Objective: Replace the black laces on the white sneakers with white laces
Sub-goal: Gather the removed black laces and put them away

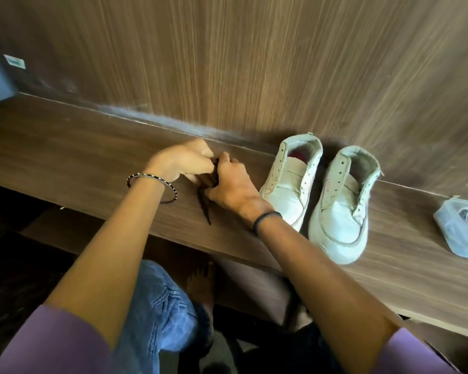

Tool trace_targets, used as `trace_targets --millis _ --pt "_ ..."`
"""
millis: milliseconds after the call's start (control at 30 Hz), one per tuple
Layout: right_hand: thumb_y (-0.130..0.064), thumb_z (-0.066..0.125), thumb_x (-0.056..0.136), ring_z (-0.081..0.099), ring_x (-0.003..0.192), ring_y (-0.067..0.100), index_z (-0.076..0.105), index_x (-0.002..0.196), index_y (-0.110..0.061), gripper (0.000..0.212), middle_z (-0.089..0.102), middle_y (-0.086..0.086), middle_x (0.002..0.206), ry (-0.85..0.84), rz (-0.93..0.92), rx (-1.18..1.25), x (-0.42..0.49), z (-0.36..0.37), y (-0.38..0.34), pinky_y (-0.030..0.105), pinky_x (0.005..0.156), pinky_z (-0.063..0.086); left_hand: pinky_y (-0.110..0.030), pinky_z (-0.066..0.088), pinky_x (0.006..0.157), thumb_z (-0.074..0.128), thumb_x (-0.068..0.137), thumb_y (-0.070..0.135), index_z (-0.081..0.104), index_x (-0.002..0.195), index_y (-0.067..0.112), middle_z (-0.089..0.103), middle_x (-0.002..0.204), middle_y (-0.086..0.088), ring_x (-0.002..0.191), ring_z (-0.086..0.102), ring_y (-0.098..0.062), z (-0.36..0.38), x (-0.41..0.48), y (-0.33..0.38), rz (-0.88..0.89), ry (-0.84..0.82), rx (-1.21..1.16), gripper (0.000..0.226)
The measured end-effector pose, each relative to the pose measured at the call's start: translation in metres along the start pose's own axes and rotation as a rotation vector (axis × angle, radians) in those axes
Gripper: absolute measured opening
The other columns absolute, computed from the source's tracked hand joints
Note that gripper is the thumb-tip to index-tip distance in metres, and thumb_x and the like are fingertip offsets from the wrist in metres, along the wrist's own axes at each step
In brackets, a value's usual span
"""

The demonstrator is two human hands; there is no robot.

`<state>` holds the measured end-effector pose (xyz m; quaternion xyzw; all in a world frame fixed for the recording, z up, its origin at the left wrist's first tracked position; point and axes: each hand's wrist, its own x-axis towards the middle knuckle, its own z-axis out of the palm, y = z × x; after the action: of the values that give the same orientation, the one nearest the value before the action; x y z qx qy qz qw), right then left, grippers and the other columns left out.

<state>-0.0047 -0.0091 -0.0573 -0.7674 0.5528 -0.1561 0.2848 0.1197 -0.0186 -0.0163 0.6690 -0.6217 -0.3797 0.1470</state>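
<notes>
1. Down near the knees, blue jeans (162, 306) show below the wooden ledge (65, 147).
2. On the ledge, left hand (184, 161) and right hand (231, 184) meet, both clenched around the bunched black laces (204, 209), one end trailing out.
3. Just right, the white sneakers (338, 220) stand side by side, unlaced.
4. Farther right lies a clear packet of white laces (459, 230).

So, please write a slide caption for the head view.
Left hand and right hand hold black laces on a wooden shelf, beside two unlaced white sneakers.
</notes>
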Motion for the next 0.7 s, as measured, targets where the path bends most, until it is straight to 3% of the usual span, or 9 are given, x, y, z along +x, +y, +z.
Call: trace_targets --millis 133,233,300,400,533,633,700 --pt "-0.016 0.078 0.086 0.065 0.111 0.033 0.055 0.129 -0.005 0.050 0.065 0.015 0.121 0.075 -0.060 0.024 -0.003 -0.012 0.008 0.035 0.091 0.055 -0.035 0.060 0.087 0.059 0.093 0.001 0.071 0.108 0.000 0.075 0.103 -0.017 0.101 0.072 -0.023 -0.002 -0.010 0.006 0.034 -0.003 -0.058 0.019" --pt "-0.018 0.073 0.092 0.066 0.097 0.021 0.066 0.127 -0.008 0.037 0.071 0.006 0.106 0.168 -0.138 0.060 -0.015 -0.035 0.013 0.008 0.072 0.044 -0.032 0.056 0.087 0.068 0.094 0.011 0.068 0.103 0.013 0.072 0.098 -0.008 0.096 0.068 -0.016 0.000 -0.023 0.017 0.109 0.041 -0.175 0.009" --pt "-0.018 0.072 0.093 0.064 0.084 0.015 0.070 0.119 -0.009 0.028 0.069 0.001 0.093 0.225 -0.158 0.095 -0.028 -0.053 0.017 0.002 0.061 0.042 -0.031 0.055 0.084 0.073 0.092 0.021 0.063 0.112 0.014 0.070 0.092 -0.001 0.091 0.067 -0.010 0.004 -0.030 0.026 0.165 0.058 -0.263 0.023" --pt "-0.022 0.074 0.092 0.072 0.083 0.014 0.069 0.103 -0.015 0.013 0.075 0.001 0.089 0.302 -0.121 0.236 -0.054 -0.077 0.034 0.020 0.072 0.056 -0.025 0.052 0.080 0.076 0.089 0.036 0.066 0.115 0.015 0.069 0.089 0.003 0.088 0.067 -0.006 0.018 -0.038 0.048 0.264 0.043 -0.302 0.036" --pt "-0.028 0.075 0.091 0.076 0.092 0.019 0.073 0.108 -0.014 0.022 0.078 0.005 0.095 0.322 -0.113 0.471 -0.090 -0.111 0.062 0.042 0.086 0.061 -0.031 0.041 0.075 0.069 0.087 0.060 0.074 0.088 0.024 0.062 0.076 0.010 0.076 0.055 -0.007 0.042 -0.044 0.081 0.416 0.141 -0.173 0.036" --pt "-0.009 0.071 0.096 0.076 0.095 0.021 0.070 0.119 -0.004 0.024 0.078 0.011 0.103 0.294 -0.091 0.620 -0.123 -0.141 0.084 0.032 0.085 0.059 -0.037 0.044 0.077 0.057 0.095 0.060 0.072 0.087 0.017 0.062 0.082 -0.003 0.080 0.059 -0.015 0.071 -0.058 0.113 0.527 0.148 -0.082 0.046" --pt "-0.006 0.071 0.095 0.076 0.095 0.021 0.070 0.118 -0.002 0.023 0.078 0.013 0.103 0.307 -0.044 0.601 -0.145 -0.164 0.105 0.033 0.088 0.059 -0.040 0.046 0.077 0.046 0.102 0.056 0.067 0.089 0.011 0.063 0.084 -0.009 0.084 0.061 -0.023 0.094 -0.066 0.139 0.563 0.139 0.017 0.051"
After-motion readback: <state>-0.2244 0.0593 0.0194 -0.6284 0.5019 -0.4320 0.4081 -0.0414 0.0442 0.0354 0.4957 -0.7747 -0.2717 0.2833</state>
